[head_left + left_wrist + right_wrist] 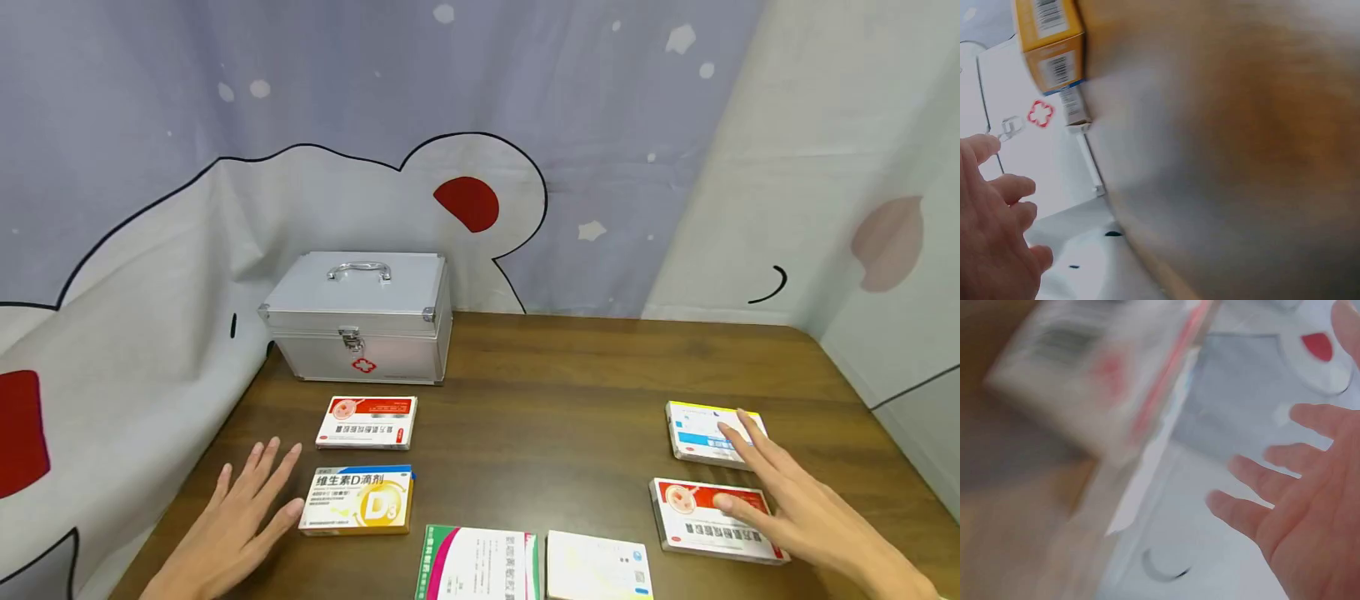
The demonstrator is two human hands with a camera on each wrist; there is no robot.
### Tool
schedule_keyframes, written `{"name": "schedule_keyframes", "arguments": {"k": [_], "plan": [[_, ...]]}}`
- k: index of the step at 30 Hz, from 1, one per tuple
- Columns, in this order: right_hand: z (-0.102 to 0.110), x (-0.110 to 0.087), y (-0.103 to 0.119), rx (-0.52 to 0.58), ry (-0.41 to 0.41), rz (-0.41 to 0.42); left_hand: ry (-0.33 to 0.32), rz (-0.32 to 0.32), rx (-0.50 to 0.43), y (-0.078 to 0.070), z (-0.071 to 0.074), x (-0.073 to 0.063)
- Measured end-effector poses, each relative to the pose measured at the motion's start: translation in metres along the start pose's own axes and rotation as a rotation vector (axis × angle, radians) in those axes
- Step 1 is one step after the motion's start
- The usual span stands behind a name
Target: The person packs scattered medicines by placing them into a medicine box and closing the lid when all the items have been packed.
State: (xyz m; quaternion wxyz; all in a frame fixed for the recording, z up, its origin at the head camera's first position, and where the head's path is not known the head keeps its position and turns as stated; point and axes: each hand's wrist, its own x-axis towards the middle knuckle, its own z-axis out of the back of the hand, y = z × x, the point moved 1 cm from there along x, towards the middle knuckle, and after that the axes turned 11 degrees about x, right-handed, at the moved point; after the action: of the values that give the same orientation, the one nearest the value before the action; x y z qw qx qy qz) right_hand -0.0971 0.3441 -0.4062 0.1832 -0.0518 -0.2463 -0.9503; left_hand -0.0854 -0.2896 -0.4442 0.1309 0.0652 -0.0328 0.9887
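Observation:
At the left of the head view my left hand (236, 525) is spread with straight fingers, holding nothing. Beside its thumb lies a yellow and white vitamin D drops box (356, 500). A red and white medicine box (367, 422) lies behind that one. On the right, my right hand (802, 508) hovers with fingers spread, partly hiding another red and white medicine box (712, 525) and a blue and white medicine box (708, 437). Both wrist views are blurred; the left hand (997, 231) and right hand (1310, 494) appear there with nothing gripped.
A silver first-aid case (360, 317) with a top handle and front latch stands closed at the back left. At the front edge lie a green and white medicine box (480, 567) and a white box (597, 567), both cut off by the frame. A patterned curtain (600, 167) borders the brown table (540, 400).

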Motion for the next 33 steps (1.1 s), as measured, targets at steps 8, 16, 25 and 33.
{"name": "schedule_keyframes", "arguments": {"k": [8,16,25,33], "plan": [[-0.011,0.059,0.058,0.038,0.073,0.106,0.022,0.102,-0.252,-0.004,0.028,0.016],[-0.037,0.126,0.107,0.222,0.140,0.283,0.064,0.159,-0.370,0.002,0.060,0.059],[-0.084,0.202,0.144,0.561,0.125,0.293,0.031,0.371,-0.517,0.032,0.059,0.101],[-0.114,0.246,0.170,0.707,0.116,0.245,-0.127,0.509,-0.610,0.033,0.056,0.133]]}}
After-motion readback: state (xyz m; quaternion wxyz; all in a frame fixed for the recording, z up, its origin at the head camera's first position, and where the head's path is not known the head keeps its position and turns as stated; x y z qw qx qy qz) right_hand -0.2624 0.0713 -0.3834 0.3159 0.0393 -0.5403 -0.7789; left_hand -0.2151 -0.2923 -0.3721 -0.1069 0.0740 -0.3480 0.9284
